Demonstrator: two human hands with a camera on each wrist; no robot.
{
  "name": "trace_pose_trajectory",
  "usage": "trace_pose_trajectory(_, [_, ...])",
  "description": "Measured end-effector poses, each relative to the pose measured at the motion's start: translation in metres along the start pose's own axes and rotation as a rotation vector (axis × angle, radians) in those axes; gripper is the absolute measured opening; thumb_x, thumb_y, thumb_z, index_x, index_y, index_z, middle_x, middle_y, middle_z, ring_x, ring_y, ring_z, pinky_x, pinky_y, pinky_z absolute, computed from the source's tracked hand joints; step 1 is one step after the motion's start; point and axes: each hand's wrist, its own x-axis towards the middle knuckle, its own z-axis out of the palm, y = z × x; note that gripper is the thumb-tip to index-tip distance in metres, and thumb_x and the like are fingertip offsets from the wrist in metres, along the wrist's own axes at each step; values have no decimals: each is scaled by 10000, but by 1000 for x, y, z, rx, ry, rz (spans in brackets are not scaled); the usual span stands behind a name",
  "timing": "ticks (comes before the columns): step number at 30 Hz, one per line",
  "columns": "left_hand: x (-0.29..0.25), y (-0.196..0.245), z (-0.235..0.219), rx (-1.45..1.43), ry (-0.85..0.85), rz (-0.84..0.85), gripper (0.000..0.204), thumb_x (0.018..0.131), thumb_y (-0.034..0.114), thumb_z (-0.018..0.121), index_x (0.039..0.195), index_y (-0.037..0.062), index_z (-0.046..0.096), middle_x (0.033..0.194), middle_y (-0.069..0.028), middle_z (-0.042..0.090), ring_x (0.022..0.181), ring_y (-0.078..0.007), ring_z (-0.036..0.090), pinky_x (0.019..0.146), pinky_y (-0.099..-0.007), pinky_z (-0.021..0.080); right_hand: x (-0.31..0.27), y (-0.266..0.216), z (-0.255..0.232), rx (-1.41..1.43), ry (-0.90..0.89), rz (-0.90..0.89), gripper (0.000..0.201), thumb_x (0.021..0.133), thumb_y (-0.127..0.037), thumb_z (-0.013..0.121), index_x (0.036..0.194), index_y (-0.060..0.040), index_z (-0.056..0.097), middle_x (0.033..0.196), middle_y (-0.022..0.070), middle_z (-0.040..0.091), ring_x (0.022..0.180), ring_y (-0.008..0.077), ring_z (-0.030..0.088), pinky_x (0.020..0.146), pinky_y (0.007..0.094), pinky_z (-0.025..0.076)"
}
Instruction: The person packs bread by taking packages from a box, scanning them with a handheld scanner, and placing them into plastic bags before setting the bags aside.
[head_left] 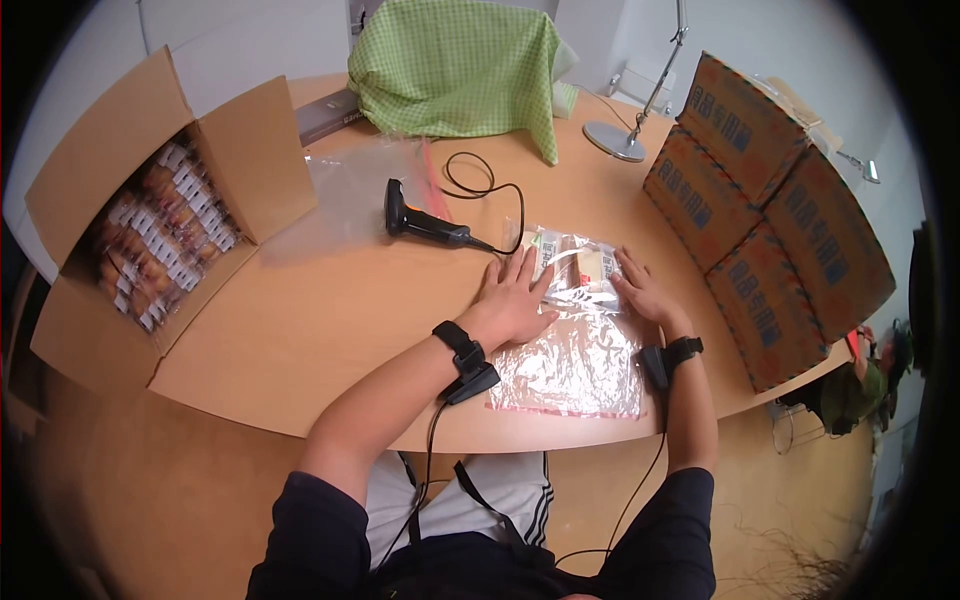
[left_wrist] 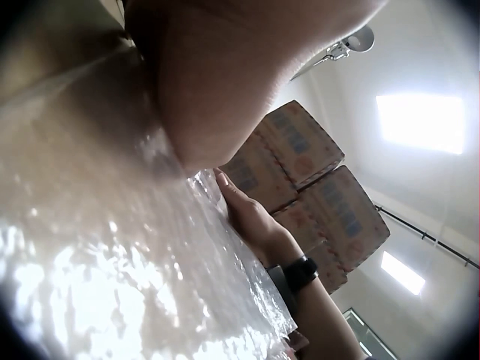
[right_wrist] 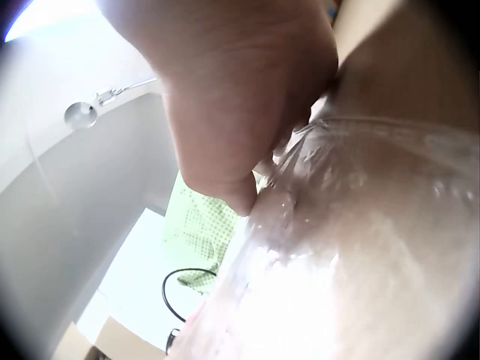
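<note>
A clear plastic bag (head_left: 570, 365) lies flat near the table's front edge, with small printed packets (head_left: 590, 268) inside its far end. My left hand (head_left: 512, 303) rests on the bag's left side, fingers spread and pointing away from me. At the right side, my right hand (head_left: 645, 290) touches the bag beside the packets with fingers extended. The left wrist view shows the shiny film (left_wrist: 112, 262) close up and the right hand (left_wrist: 259, 225) at its far edge. In the right wrist view, the film (right_wrist: 337, 247) bunches under the right hand (right_wrist: 240, 105).
A black scanner (head_left: 425, 222) with a cable lies beyond the left hand, near another clear bag (head_left: 350, 190). An open carton (head_left: 255, 165) of wrapped items stands left. Stacked cartons (head_left: 760, 240) stand right. A lamp base (head_left: 614, 141) and green checked cloth (head_left: 460, 70) are behind.
</note>
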Motion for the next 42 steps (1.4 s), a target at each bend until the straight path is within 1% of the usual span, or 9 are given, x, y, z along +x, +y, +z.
trace_pose_trajectory(5, [-1, -2, 2, -18, 22, 9, 763, 958, 527, 404, 1533, 73, 193, 1584, -250, 93, 1480, -388, 36, 1153, -561, 108, 9, 20, 14, 55, 95, 0, 621, 983, -483, 441, 1494, -146, 341, 1594, 102, 221, 1445, 373, 202, 1190, 437, 131])
trace_pose_trajectory(10, [-4, -1, 3, -4, 61, 10, 764, 948, 518, 429, 1526, 65, 217, 1579, -258, 117, 1480, -384, 48, 1139, -575, 127, 11, 23, 15, 95, 91, -45, 604, 996, -414, 444, 1484, -76, 338, 1580, 149, 241, 1481, 265, 160, 1190, 421, 75])
trace_pose_trajectory(17, [-5, 0, 2, -36, 61, -1, 752, 956, 509, 426, 1524, 58, 225, 1578, -265, 111, 1479, -388, 39, 1132, -591, 129, 14, 31, 22, 170, 134, -66, 606, 984, -386, 486, 1476, -59, 348, 1566, 159, 271, 1474, 262, 186, 1187, 410, 74])
trace_pose_trajectory(24, [-6, -3, 8, 10, 149, 38, 733, 949, 482, 396, 1515, 41, 250, 1560, -278, 178, 1471, -389, 89, 1086, -623, 164, 22, 43, 29, 237, 178, -177, 558, 975, -284, 516, 1461, -49, 372, 1534, 160, 329, 1423, 319, 260, 1169, 401, 175])
trace_pose_trajectory(31, [-15, 6, -7, -40, 18, 16, 767, 900, 433, 523, 1481, -11, 290, 1562, -274, 169, 1466, -410, 123, 1066, -646, 238, 18, 40, 23, 206, 162, -125, 527, 989, -221, 504, 1464, -41, 364, 1542, 142, 308, 1421, 289, 266, 1167, 363, 199])
trace_pose_trajectory(35, [-61, -5, -54, -150, -31, 128, 731, 851, 376, 627, 1408, -35, 390, 1540, -282, 212, 1458, -415, 159, 1103, -561, 288, 13, 24, 14, 190, 145, -73, 529, 990, -231, 500, 1463, -37, 362, 1534, 143, 318, 1420, 290, 269, 1165, 365, 202])
trace_pose_trajectory(39, [-135, -65, -125, -263, 215, 222, 483, 850, 229, 642, 1242, -26, 518, 1409, -279, 394, 1332, -433, 352, 1079, -475, 357, 13, 24, 17, 253, 164, -65, 537, 973, -234, 514, 1447, -21, 377, 1528, 157, 336, 1405, 322, 285, 1162, 400, 201])
trace_pose_trajectory(41, [-183, -105, -155, -397, 375, -106, 325, 831, 150, 650, 1118, 8, 595, 1260, -241, 510, 1197, -421, 463, 1031, -486, 388, 18, 37, 23, 261, 180, -83, 539, 970, -225, 519, 1447, -20, 376, 1529, 156, 335, 1406, 315, 286, 1163, 397, 196])
trace_pose_trajectory(42, [-206, -140, -150, -29, 586, -85, 310, 829, 155, 653, 1097, 8, 603, 1185, -211, 555, 1114, -402, 521, 977, -480, 428, 20, 41, 26, 258, 189, -99, 542, 966, -216, 524, 1448, -19, 375, 1531, 155, 334, 1408, 308, 287, 1164, 394, 191])
